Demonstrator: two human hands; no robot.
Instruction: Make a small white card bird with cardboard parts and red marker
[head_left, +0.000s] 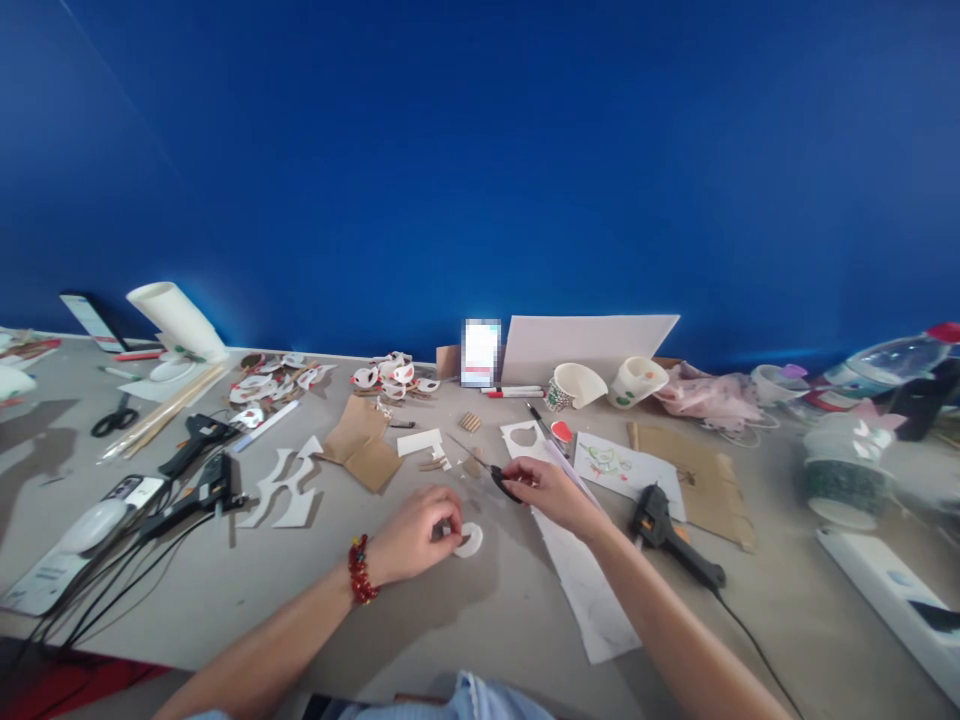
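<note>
My right hand [551, 492] grips the black handles of a pair of scissors [496, 474]; the thin blades point away to the upper left, over the table. My left hand [420, 530], with a red beaded bracelet at the wrist, has its thumb and fingers pinched at the edge of a small round white paper piece [469, 541] low over the table. Scraps of cut paper [420, 442] and a small striped brown piece [470, 421] lie beyond the hands. A long white paper sheet with a round hole [570, 560] lies beneath the right forearm.
Black glue guns with cables [214, 490] lie at left, another glue gun [667, 530] at right. Paper bird shapes [396, 374], brown card [364, 445], paper cups [574, 385], a phone [481, 352] and a bottle [885, 365] stand or lie farther back. A blue wall rises behind.
</note>
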